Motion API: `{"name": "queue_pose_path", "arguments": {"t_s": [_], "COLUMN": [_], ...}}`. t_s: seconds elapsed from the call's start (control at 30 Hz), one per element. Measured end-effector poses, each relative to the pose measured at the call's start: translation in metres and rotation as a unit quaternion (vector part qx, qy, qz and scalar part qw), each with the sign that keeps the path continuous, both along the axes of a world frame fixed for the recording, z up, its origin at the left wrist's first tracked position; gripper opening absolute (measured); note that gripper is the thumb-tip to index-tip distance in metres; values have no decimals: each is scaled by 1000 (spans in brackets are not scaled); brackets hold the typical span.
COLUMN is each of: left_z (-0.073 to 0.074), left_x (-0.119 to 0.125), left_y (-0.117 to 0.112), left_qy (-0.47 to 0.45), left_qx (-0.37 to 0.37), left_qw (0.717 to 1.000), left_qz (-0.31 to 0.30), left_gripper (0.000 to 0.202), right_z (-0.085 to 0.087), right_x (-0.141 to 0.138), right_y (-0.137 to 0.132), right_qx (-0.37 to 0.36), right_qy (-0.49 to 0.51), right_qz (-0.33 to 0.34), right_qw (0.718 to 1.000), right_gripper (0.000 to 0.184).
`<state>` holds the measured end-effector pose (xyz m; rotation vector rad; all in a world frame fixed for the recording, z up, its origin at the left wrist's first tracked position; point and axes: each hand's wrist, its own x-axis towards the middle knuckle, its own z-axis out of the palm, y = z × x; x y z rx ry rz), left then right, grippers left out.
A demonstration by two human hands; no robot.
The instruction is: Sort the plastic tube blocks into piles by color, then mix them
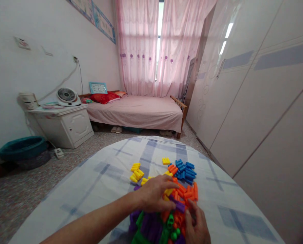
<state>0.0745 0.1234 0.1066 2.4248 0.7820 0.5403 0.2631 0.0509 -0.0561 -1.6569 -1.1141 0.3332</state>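
Small plastic connector blocks in several colours lie in a pile on the cloth-covered table. My left hand reaches over the middle of the pile, thumb and fingers apart. A purple block touches or lies close by its thumb tip, and yellow blocks show beneath its fingers. At the pile's right edge is my right hand, fingers slightly curled and apart, beside orange blocks. Green blocks and more purple ones lie below the left hand, partly hidden by it.
Blue blocks form a heap behind the orange ones. Some yellow blocks lie loose at the left. A checked tablecloth covers the rounded table. Beyond stand a bed, a white cabinet with a fan, and a wardrobe.
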Motion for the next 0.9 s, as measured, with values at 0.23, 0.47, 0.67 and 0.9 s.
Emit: {"name": "queue_pose_path", "arguments": {"t_s": [0.23,0.47,0.67,0.9], "left_z": [-19,-82,-73,-66], "left_x": [-40,-73,-75,-87], "left_y": [28,95,81,75], "left_qy": [-8,119,134,132], "left_qx": [38,36,34,0], "left_qw": [985,946,968,986], "left_qz": [166,300,208,97], "left_gripper": [45,44,43,48], "right_z": [0,5,17,30], "right_x": [-2,-6,-11,-22], "right_y": [-5,-6,-8,-10], "right_qx": [-20,-37,-38,-46], "right_qy": [-30,-45,-42,-8], "right_qz": [-1,-12,-18,-23], "right_qw": [999,998,998,999], "right_gripper": [43,43,41,42]}}
